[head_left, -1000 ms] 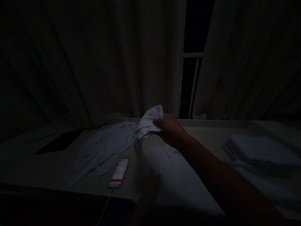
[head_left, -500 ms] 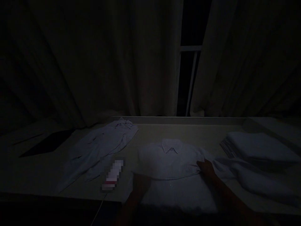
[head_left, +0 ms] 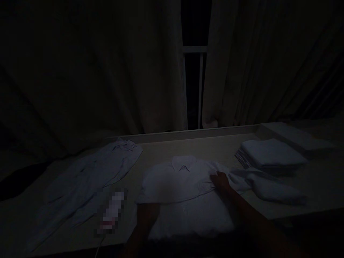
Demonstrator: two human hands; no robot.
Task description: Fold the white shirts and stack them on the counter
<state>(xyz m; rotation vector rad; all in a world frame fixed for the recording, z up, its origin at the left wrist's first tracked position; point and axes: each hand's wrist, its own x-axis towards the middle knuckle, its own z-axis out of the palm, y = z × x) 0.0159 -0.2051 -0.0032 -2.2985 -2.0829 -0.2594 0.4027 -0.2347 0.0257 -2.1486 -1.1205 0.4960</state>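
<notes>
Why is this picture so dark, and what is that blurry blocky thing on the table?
The head view is very dim: only the white shirt and the folded stack catch faint light, while the curtains fade to near black. The left hand and right hand on the shirt are just dark shapes. The blocky patch is pixelated, so it cannot be identified.
</notes>
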